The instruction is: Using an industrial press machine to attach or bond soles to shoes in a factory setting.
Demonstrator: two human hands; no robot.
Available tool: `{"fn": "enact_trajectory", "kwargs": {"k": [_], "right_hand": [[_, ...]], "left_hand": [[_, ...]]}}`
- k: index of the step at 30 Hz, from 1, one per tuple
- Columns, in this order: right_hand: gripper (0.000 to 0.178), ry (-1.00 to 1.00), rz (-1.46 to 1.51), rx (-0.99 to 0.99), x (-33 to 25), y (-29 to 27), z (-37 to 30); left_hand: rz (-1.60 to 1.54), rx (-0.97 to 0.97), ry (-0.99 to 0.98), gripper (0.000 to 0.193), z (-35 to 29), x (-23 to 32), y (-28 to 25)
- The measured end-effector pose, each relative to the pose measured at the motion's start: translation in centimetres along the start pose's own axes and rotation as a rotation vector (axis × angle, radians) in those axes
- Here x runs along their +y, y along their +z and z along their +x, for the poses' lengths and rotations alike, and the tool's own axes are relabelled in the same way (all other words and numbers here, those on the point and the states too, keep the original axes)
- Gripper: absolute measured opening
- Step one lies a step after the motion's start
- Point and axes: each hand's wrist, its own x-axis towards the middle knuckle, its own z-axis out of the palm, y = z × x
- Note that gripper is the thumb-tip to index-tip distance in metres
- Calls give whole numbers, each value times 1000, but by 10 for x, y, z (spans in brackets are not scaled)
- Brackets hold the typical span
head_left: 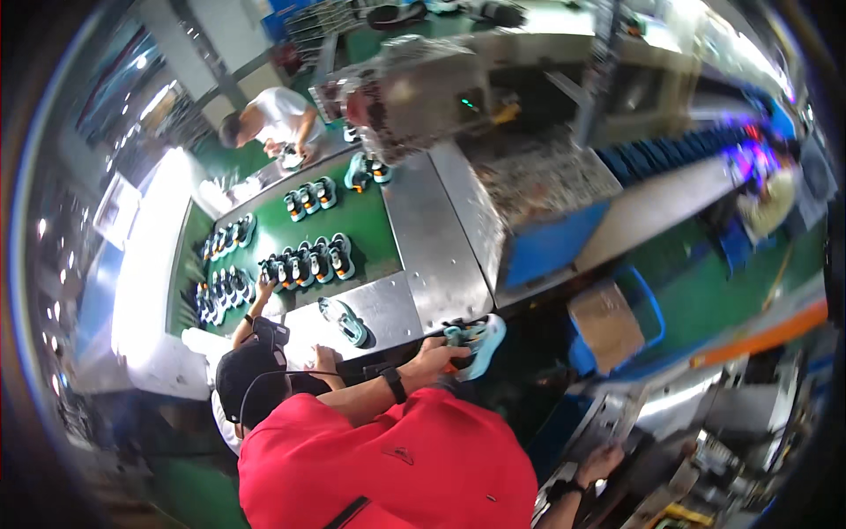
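Left hand (432,359) grips a mint sneaker (480,346) by the surface (445,286)'s near right corner; I cannot tell whether the right hand (599,465) holds anything.

one fisheye view looks down from the person's head. the red shirt (388,476) fills the near bottom, the green tabletop (374,231) farther out.
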Motion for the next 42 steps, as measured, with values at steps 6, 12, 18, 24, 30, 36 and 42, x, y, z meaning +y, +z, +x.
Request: {"fn": "enact_trajectory", "kwargs": {"k": [6, 12, 18, 24, 30, 36, 42], "right_hand": [[19, -223, 342, 4, -220, -29, 159], [21, -719, 436, -94, -531, -33, 268], [48, -1341, 19, 62, -790, 25, 354], [92, -1579, -303, -91, -955, 115, 371], [62, -1565, -177, -469, -1002, 197, 478], [44, -1519, -231, -391, -999, 172, 467], [38, -1382, -239, -468, -1013, 171, 449]], "left_hand": [[-71, 465, 63, 28, 74, 36, -138], [-193, 618, 293, 26, 186, 94, -263], [-271, 745, 424, 30, 297, 183, -380], [289, 1134, 439, 53, 396, 289, -488], [565, 1213, 411, 47, 483, 334, -547], [826, 1422, 912, 66, 491, 342, -502], [1271, 1093, 699, 87, 533, 328, -476]]}}
